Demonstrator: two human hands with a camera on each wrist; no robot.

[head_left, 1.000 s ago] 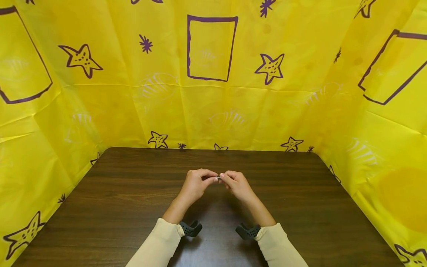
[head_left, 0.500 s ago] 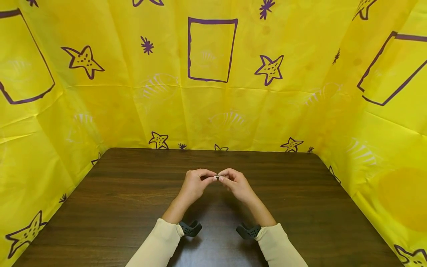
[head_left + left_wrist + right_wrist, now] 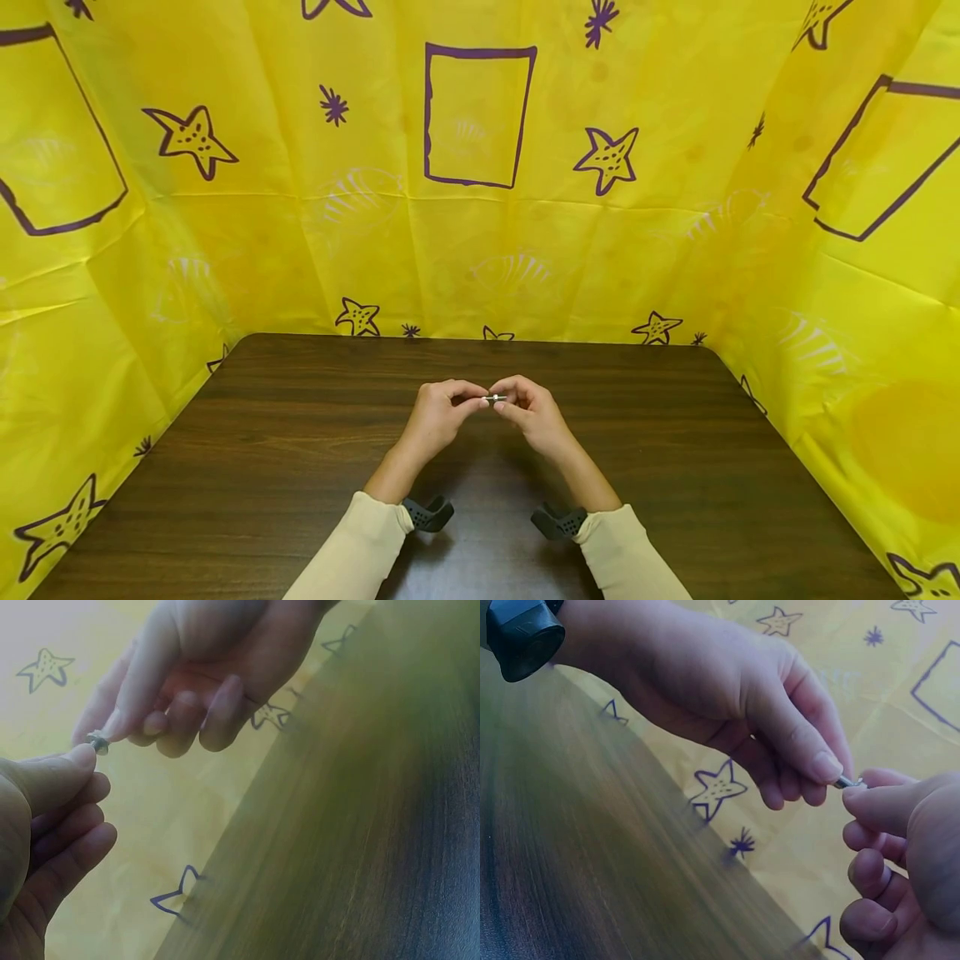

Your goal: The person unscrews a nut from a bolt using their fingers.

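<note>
A small metal bolt (image 3: 502,398) lies level between my two hands above the table, with a nut (image 3: 495,398) on its shaft. Thumb and forefinger of my left hand (image 3: 441,415) pinch the bolt's left end. My right hand (image 3: 538,418) has its thumb below and forefinger above the nut, lightly pinching it. In the left wrist view the nut (image 3: 97,742) shows at the right thumb tip. The right wrist view has the shiny bolt shaft (image 3: 842,781) coming out of the left fingertips, its other part covered by the right fingers.
A dark wood-grain table (image 3: 300,467) extends beneath both hands. Yellow cloth (image 3: 480,233) with purple starfish drawings hangs around its back and sides. Dark bands (image 3: 429,514) sit on the wrists, by the cream sleeves (image 3: 356,546).
My right thumb and forefinger have shifted and spread slightly around the nut, so more of the bolt and nut shows. My left hand stays nearly still.
</note>
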